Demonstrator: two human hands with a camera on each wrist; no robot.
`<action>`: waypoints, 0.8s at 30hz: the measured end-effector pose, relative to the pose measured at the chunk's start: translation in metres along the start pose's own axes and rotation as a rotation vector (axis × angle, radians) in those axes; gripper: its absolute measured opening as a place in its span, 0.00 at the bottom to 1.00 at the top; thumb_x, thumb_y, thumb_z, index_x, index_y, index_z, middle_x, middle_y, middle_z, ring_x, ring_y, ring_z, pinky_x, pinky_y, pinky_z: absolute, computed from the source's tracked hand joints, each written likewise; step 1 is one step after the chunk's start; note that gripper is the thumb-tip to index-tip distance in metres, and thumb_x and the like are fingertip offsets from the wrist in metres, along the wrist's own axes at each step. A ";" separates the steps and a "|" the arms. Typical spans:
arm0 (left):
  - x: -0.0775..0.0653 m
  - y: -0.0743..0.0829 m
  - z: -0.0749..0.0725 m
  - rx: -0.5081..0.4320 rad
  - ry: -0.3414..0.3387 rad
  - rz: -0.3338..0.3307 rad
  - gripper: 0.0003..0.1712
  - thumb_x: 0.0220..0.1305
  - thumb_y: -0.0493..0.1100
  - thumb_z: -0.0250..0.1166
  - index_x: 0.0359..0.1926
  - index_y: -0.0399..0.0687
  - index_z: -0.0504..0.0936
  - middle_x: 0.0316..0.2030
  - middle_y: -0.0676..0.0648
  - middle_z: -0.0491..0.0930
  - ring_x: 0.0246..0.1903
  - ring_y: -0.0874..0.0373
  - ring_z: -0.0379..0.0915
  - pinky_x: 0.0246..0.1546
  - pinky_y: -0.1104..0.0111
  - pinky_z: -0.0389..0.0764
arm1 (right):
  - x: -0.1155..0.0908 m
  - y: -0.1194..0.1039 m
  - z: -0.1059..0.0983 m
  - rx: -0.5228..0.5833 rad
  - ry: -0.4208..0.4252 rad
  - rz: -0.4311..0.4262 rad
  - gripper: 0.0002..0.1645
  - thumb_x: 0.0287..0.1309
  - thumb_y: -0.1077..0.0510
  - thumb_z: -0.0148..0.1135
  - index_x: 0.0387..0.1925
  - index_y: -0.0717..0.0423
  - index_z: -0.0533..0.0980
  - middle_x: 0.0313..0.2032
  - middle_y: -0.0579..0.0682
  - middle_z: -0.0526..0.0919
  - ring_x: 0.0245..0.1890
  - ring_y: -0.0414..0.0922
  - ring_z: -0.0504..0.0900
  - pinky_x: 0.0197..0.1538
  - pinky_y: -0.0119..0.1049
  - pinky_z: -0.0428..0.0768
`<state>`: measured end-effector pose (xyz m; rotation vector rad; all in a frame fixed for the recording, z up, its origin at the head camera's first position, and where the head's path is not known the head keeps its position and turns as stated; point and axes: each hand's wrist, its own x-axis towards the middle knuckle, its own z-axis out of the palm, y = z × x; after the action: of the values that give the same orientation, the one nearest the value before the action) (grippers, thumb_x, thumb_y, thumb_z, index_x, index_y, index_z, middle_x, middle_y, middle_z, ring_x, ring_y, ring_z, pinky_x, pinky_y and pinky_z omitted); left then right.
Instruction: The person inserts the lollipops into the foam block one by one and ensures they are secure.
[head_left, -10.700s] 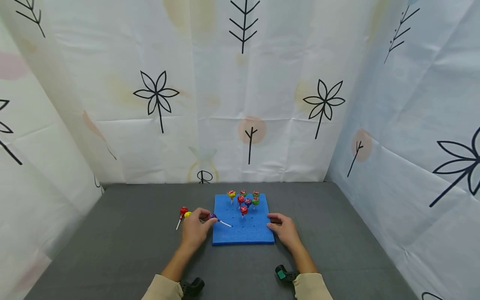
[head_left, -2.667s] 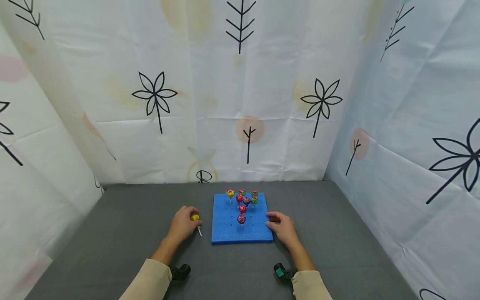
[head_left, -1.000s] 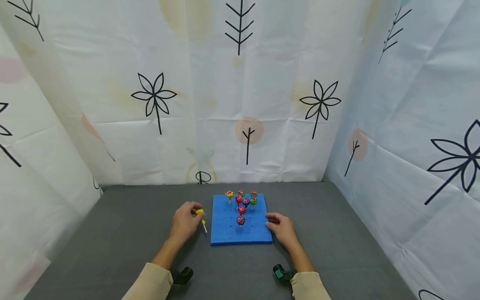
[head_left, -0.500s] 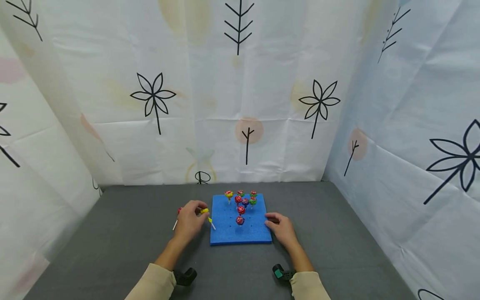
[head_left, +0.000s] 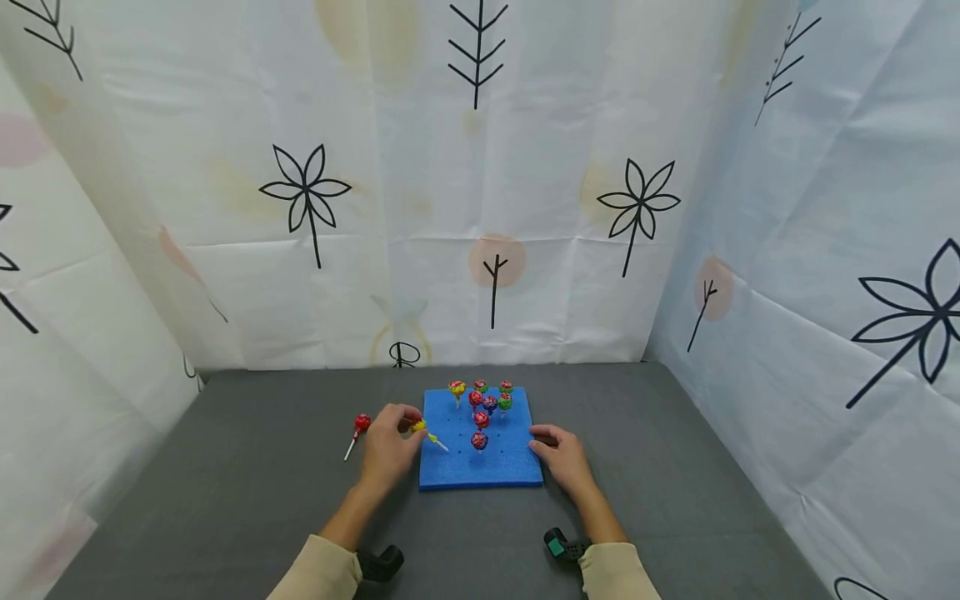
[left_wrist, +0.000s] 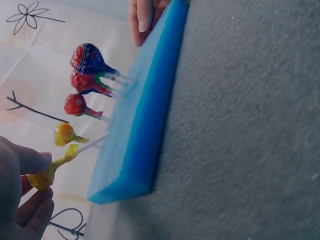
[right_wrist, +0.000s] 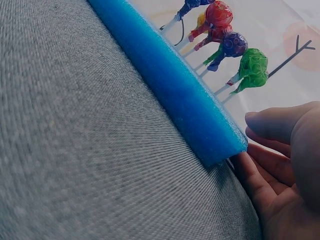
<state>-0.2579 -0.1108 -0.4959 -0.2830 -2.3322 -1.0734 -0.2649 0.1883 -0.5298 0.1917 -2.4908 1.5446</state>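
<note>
My left hand point(head_left: 390, 446) pinches a yellow-wrapped lollipop point(left_wrist: 44, 177) by its head, between thumb and fingers. Its white stick slants down to the right over the left part of a blue foam board point(head_left: 480, 473) with small holes. Several lollipops stand upright in the board, among them a yellow one point(head_left: 457, 388), a green one point(right_wrist: 253, 67) and, nearest the front, a red-and-purple one point(head_left: 479, 440). At the board's right edge rests my right hand point(head_left: 564, 456), fingers relaxed against the side, thumb raised off the top.
One red lollipop point(head_left: 362, 422) lies on the grey tabletop point(head_left: 262, 467), left of my left hand. Patterned white cloth point(head_left: 420, 167) walls the table at the back and sides. Each wrist wears a dark device, such as the right one point(head_left: 564, 546).
The purple lollipop held earlier now stands in the board's front part. My left hand has picked up the yellow lollipop and carried it right, over the board. The right hand has stayed put.
</note>
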 end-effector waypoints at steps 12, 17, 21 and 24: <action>-0.005 0.003 0.011 -0.011 -0.005 0.014 0.13 0.50 0.32 0.75 0.35 0.45 0.81 0.36 0.48 0.77 0.36 0.54 0.76 0.41 0.60 0.82 | 0.001 0.003 0.000 0.001 -0.002 0.000 0.13 0.60 0.65 0.65 0.47 0.63 0.81 0.43 0.55 0.84 0.45 0.51 0.82 0.50 0.49 0.79; -0.005 0.007 0.015 -0.001 0.001 0.040 0.13 0.49 0.31 0.76 0.35 0.45 0.82 0.36 0.49 0.77 0.36 0.55 0.76 0.41 0.60 0.82 | 0.000 0.002 0.001 0.014 -0.006 -0.008 0.13 0.59 0.66 0.65 0.47 0.64 0.81 0.42 0.56 0.85 0.44 0.51 0.82 0.48 0.47 0.80; -0.003 0.007 0.017 0.029 0.018 0.110 0.15 0.46 0.30 0.77 0.34 0.45 0.82 0.35 0.50 0.76 0.35 0.56 0.76 0.38 0.61 0.82 | 0.000 0.002 0.000 0.029 -0.010 -0.016 0.13 0.59 0.67 0.64 0.47 0.64 0.81 0.42 0.55 0.85 0.44 0.51 0.82 0.47 0.44 0.80; -0.001 0.009 0.019 0.058 0.021 0.161 0.15 0.45 0.30 0.77 0.33 0.46 0.82 0.34 0.51 0.76 0.35 0.57 0.76 0.37 0.62 0.82 | 0.000 0.001 -0.001 0.035 -0.007 -0.002 0.14 0.59 0.67 0.64 0.47 0.64 0.81 0.42 0.55 0.85 0.44 0.51 0.82 0.48 0.45 0.80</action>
<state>-0.2603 -0.0906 -0.5005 -0.4278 -2.2747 -0.9247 -0.2654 0.1898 -0.5306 0.2051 -2.4692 1.5902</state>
